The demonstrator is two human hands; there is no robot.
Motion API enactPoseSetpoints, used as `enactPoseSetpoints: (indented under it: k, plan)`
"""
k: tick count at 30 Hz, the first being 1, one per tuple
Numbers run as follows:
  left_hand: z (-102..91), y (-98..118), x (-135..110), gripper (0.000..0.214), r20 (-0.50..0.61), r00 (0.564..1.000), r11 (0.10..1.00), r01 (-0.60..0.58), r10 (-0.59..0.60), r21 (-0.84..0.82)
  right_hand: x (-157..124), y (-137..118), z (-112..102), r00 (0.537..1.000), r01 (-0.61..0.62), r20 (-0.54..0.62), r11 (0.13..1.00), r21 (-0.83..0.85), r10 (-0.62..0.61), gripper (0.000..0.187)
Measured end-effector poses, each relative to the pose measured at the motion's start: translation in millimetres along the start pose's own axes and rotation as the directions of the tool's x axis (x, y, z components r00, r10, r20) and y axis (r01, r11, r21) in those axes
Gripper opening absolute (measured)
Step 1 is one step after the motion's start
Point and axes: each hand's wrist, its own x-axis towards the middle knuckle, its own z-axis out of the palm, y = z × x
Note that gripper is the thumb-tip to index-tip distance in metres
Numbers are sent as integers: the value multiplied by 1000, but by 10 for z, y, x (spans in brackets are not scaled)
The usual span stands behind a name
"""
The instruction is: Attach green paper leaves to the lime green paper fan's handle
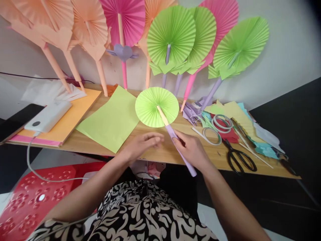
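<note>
A round, pleated light-green paper fan [147, 108] is held over the table by its stick, which is pale yellow at the top and purple below. My right hand [189, 147] is closed around the purple handle, with the fan's disc tilted up and to the left. Just left of the handle, my left hand [144, 144] hovers near the table edge. Its fingers are stretched out and hold nothing. A sheet of green paper [110, 120] lies flat on the table beyond my left hand.
Finished fans, such as a green one [172, 33], lean against the wall. At right lie black scissors [240, 159], tape rolls [222, 124] and paper scraps. A white power bank [48, 115] with a cable and a black phone [20, 120] sit at left, above a red stool [45, 190].
</note>
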Motion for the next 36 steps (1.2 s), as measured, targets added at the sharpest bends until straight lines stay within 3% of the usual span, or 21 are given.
enactPoseSetpoints:
  k: [2,4,7,11,14,16,17,18,19,20,22,25,27,30,36]
  plan:
    - [-48,84,-193,21,17,998,951,-65,63,303,-69,169,-82,996,57,70,998,-37,-55,36]
    - [-79,172,-329,20,36,992,872,-127,125,473,-147,317,-110,989,122,95,988,-97,-113,37]
    - [-110,256,-427,24,-18,979,821,-158,201,549,-266,458,-89,971,238,60,954,-182,-231,37]
    - [-175,261,-466,30,-166,949,831,-142,269,537,-384,500,-63,935,342,-18,912,-228,-355,38]
    - [-239,228,-498,33,-276,926,868,-98,259,486,-449,506,-103,961,265,-56,961,-79,-270,34]
    - [-279,195,-528,34,-333,909,891,-81,250,447,-497,522,-144,997,70,-30,984,162,-66,32]
    - [-297,174,-543,35,-354,902,898,-76,247,433,-525,530,-158,998,-57,2,943,328,60,32]
    - [-316,148,-554,34,-366,897,902,-75,248,426,-555,535,-162,983,-175,48,845,506,176,34]
    - [-335,116,-560,34,-375,894,903,-70,246,425,-584,535,-153,958,-260,93,691,675,270,36]
    - [-356,78,-558,34,-386,890,899,-58,243,434,-610,530,-128,943,-267,118,496,826,311,38]
    - [-397,-11,-530,35,-389,889,888,-41,242,458,-647,501,-34,947,-175,125,147,974,297,38]
    - [-440,-152,-458,37,-391,890,893,-40,236,448,-668,426,176,958,-97,137,-166,981,251,29]
    - [-451,-229,-422,40,-386,898,901,-24,210,434,-676,371,306,959,-68,142,-288,955,245,26]
    - [-458,-295,-407,44,-373,908,899,-6,188,438,-688,320,421,963,-53,150,-390,919,224,22]
    - [-456,-328,-421,44,-364,904,887,-35,225,461,-688,316,429,969,-35,134,-419,907,208,21]
